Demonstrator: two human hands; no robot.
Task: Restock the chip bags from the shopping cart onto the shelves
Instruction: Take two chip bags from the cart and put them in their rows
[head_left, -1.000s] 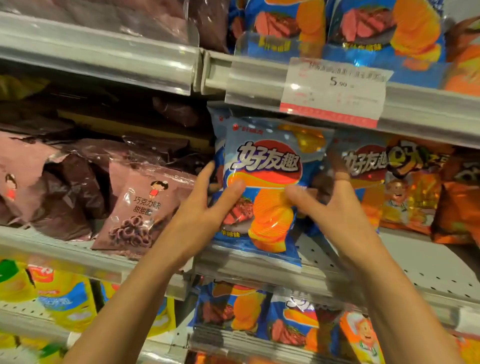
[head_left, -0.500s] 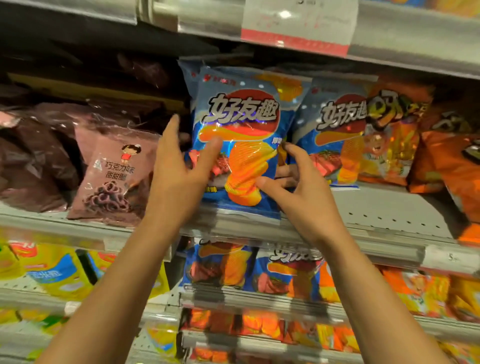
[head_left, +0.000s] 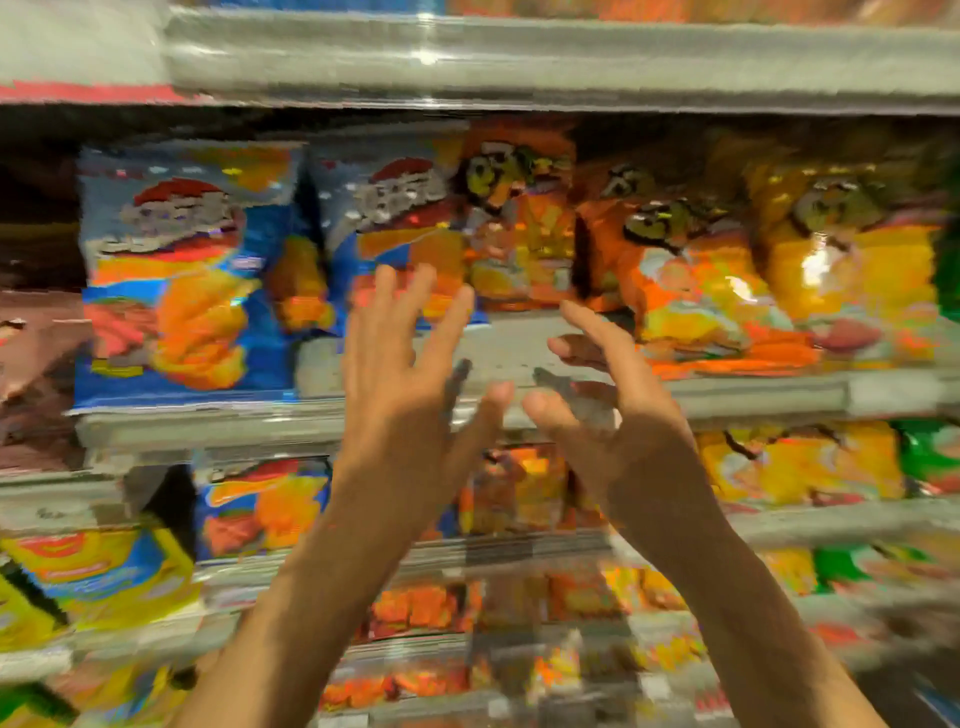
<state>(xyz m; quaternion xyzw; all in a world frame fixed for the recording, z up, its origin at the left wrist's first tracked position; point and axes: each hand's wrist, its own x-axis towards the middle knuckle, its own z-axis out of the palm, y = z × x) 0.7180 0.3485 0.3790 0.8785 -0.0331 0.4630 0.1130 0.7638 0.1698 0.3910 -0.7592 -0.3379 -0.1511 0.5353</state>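
The view is blurred by motion. A blue chip bag (head_left: 182, 275) stands upright at the front of the middle shelf (head_left: 519, 353), left of my hands. A second blue bag (head_left: 395, 228) stands further back, behind my left hand's fingertips. My left hand (head_left: 400, 374) is raised with fingers spread and holds nothing. Beside it, my right hand (head_left: 602, 410) has loosely bent fingers and is also empty. Both hands hover in front of a bare stretch of the shelf, thumbs nearly meeting. The shopping cart is out of view.
Orange snack bags (head_left: 691, 280) and yellow ones (head_left: 852, 249) fill the shelf's right part; a brown-pink bag (head_left: 31, 343) sits at the far left. The shelf above (head_left: 519, 57) overhangs. Lower shelves (head_left: 260, 504) hold more blue, yellow, orange and green bags.
Both hands have let go of the blue chip bag, which now stands on the shelf. They have drawn back and right, and the view has swung right.
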